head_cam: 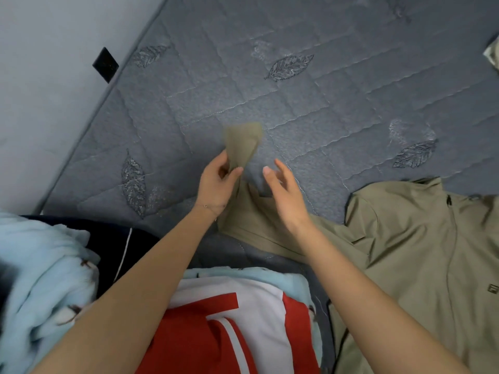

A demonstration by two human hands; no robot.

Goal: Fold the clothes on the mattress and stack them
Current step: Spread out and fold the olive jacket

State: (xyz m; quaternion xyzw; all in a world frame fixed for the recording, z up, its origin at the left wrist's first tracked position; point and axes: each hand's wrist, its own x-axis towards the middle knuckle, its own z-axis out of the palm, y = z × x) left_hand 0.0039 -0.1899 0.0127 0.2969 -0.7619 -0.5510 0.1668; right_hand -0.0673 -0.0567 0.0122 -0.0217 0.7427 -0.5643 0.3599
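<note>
One sleeve (pixel 243 147): pinched in L hand (pixel 216 184), axis runs right to jacket (pixel 418 252).
R hand (pixel 286 201): fingers (pixel 282 168) spread, empty (beside sleeve).

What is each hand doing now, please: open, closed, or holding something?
Left hand: pinches the sleeve end of the olive jacket.
Right hand: open, fingers relaxed, holds nothing.

Single view, head-worn, wide-angle. Faces forward and steeply down onto mattress (pixel 310 103). Close range: forearms (pixel 135 282) enter from near edge, left hand (pixel 216 184) and right hand (pixel 286 197) mid-frame. Far left: wall (pixel 40 76), slanted. Near right: khaki jacket (pixel 418 252) cut off by frame edge. Mattress stitch lines bow toward corners.
</note>
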